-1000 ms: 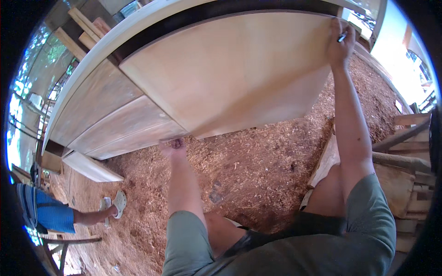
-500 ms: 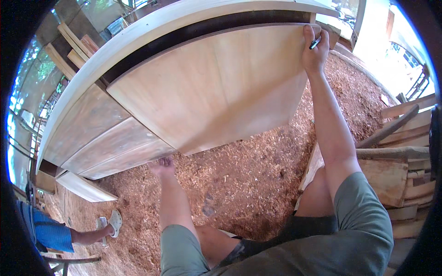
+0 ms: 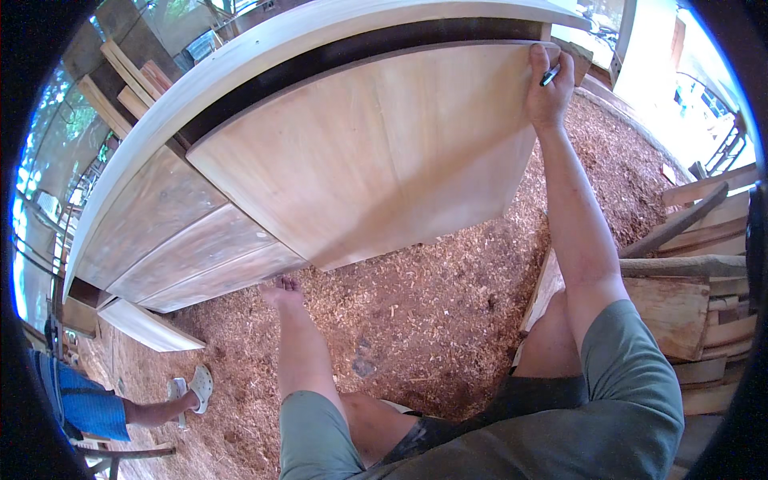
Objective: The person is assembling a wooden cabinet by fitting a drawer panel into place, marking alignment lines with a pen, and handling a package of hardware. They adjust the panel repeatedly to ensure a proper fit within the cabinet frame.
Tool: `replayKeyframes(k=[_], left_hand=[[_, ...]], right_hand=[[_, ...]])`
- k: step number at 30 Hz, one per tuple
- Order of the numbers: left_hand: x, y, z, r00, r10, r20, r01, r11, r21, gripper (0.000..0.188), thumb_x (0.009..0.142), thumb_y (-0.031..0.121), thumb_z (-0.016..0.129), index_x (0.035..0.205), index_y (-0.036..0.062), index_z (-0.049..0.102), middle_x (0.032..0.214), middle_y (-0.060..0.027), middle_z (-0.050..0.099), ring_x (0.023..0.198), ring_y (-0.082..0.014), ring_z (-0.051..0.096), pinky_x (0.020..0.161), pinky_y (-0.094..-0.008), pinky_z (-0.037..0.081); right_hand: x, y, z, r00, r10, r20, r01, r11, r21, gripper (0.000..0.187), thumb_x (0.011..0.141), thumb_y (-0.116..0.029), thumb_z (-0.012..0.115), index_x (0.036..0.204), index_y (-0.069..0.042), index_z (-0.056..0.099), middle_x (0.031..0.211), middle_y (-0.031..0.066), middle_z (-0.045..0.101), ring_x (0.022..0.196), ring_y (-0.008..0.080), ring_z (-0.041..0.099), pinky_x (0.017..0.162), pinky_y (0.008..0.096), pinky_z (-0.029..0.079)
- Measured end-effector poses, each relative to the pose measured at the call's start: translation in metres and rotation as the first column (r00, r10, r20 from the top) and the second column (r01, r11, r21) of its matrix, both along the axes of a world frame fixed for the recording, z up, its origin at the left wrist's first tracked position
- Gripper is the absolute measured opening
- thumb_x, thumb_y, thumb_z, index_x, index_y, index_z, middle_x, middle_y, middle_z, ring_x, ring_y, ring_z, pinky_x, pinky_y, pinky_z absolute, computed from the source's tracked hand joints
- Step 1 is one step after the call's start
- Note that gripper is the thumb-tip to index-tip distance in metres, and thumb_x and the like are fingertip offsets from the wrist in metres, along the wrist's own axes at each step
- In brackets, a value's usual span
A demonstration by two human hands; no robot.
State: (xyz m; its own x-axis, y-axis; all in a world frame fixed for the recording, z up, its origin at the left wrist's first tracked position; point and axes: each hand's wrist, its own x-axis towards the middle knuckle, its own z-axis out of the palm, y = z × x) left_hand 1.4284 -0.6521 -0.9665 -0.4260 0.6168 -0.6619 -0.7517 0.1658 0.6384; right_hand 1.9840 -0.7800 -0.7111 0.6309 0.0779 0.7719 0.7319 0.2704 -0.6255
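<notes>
A large pale wooden door panel [image 3: 376,152] stands in the front of a long wooden cabinet [image 3: 172,196] with a curved-looking light top [image 3: 264,36]. My right hand [image 3: 550,100] grips the panel's upper right corner, thumb on the face. A dark pen [image 3: 550,75] is tucked between that hand's fingers. Low down, by the cabinet's bottom edge near the panel's lower left corner, is my left hand [image 3: 285,293]. Its small, partly shadowed fingers look loosely parted, with nothing visible in them. A dark gap shows between the panel's upper edge and the top.
Wood shavings cover the ground [image 3: 400,320]. Stacked boards [image 3: 672,312] and a rough branch [image 3: 680,266] lie at right. A person in blue shorts [image 3: 94,408] stands at lower left, near a pale board [image 3: 152,324]. More planks [image 3: 120,80] lean behind the cabinet.
My left hand has shifted slightly and its fingers look less curled. The pen has tilted a little in my right hand; the panel looks almost unmoved.
</notes>
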Motion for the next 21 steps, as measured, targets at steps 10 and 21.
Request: replayKeyframes(k=[10, 21], left_hand=[[-0.008, 0.005, -0.003, 0.999, -0.014, -0.039, 0.013, 1.000, -0.021, 0.056, 0.099, 0.064, 0.040, 0.095, 0.0097, 0.051, 0.072, -0.0013, 0.050, 0.061, -0.0126, 0.044, 0.058, -0.0301, 0.040], [-0.023, 0.030, -0.064, 0.980, 0.031, 0.198, -0.052, 0.994, 0.101, 0.038, 0.098, 0.050, 0.046, 0.121, 0.0209, 0.052, 0.092, -0.0021, 0.052, 0.078, -0.0165, 0.049, 0.070, -0.0366, 0.045]], right_hand=[[-0.002, 0.005, -0.002, 0.998, -0.039, 0.052, 0.036, 0.998, 0.051, 0.049, 0.091, -0.050, 0.072, 0.094, -0.002, 0.060, 0.082, 0.0096, 0.066, 0.075, 0.0185, 0.059, 0.072, 0.0349, 0.049], [-0.004, 0.006, 0.000, 0.998, -0.019, 0.055, 0.015, 0.998, 0.061, 0.049, 0.092, -0.048, 0.071, 0.097, -0.001, 0.060, 0.082, 0.0090, 0.066, 0.076, 0.0180, 0.059, 0.072, 0.0346, 0.050]])
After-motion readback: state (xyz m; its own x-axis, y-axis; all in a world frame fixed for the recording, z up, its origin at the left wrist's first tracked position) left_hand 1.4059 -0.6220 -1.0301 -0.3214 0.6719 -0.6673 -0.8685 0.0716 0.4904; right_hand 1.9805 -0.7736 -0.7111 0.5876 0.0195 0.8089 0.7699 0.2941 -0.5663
